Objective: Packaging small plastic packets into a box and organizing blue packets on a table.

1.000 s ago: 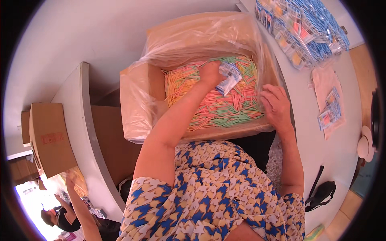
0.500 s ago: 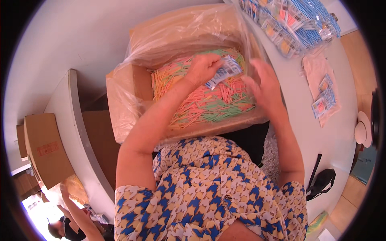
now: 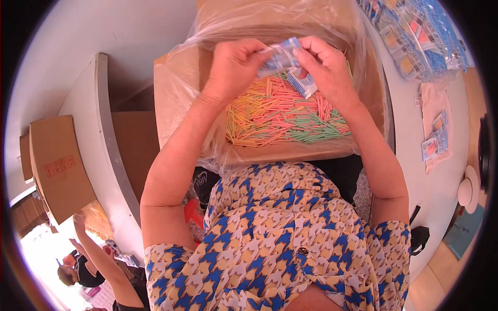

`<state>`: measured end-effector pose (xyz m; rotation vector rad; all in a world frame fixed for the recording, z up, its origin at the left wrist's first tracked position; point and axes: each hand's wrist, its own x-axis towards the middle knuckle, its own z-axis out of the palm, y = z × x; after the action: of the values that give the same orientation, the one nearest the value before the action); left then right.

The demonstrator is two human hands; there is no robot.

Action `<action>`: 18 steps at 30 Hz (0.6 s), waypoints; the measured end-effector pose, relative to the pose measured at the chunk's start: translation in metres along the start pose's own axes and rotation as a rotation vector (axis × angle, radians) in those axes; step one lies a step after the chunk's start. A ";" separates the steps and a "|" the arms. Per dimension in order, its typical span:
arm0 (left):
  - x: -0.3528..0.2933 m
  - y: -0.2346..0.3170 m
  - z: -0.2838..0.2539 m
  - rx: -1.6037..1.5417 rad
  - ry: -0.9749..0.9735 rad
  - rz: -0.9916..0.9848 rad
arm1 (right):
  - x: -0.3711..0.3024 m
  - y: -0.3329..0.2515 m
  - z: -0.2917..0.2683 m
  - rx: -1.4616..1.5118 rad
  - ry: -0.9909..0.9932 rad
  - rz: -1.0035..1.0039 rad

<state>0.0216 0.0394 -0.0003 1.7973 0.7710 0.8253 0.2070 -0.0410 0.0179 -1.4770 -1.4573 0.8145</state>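
Above an open cardboard box point(image 3: 290, 151), both my hands are closed on a small clear plastic packet point(image 3: 280, 58) with blue print. My left hand point(image 3: 236, 67) pinches its left end, and my right hand point(image 3: 329, 72) grips the other end between thumb and fingers. Just under the right hand is a second blue-and-white packet point(image 3: 302, 85); whether it touches that hand or only lies on the sticks, I cannot tell. Thin pastel sticks point(image 3: 275, 111) in yellow, pink and green fill the box, which has a clear plastic liner point(image 3: 181, 78) folded over its walls.
A large clear bag of blue-striped packets point(image 3: 420, 39) lies on the white table point(image 3: 410, 129) at the far right. Nearer, a pink cloth point(image 3: 433, 103) carries a few packets point(image 3: 436, 142). Another carton point(image 3: 59, 166) stands at left. Another person's arm point(image 3: 104, 259) shows at lower left.
My right hand has come from the box's right side onto a packet with my left hand. Both hands are now farther forward and raised. The whole view has shifted somewhat.
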 end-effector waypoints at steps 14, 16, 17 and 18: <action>-0.012 -0.024 -0.034 -0.281 0.366 -0.054 | 0.011 0.035 0.148 -1.189 -0.825 -0.521; -0.010 -0.023 -0.033 -0.291 0.368 -0.052 | 0.011 0.040 0.164 -1.271 -0.862 -0.476; -0.010 -0.023 -0.033 -0.298 0.370 -0.052 | 0.012 0.038 0.170 -1.348 -0.897 -0.430; -0.010 -0.022 -0.033 -0.298 0.369 -0.050 | 0.011 0.036 0.172 -1.350 -0.896 -0.430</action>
<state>-0.0140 0.0555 -0.0133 1.3735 0.8711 1.1915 0.0667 -0.0032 -0.0818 -1.5574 -3.2558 0.0754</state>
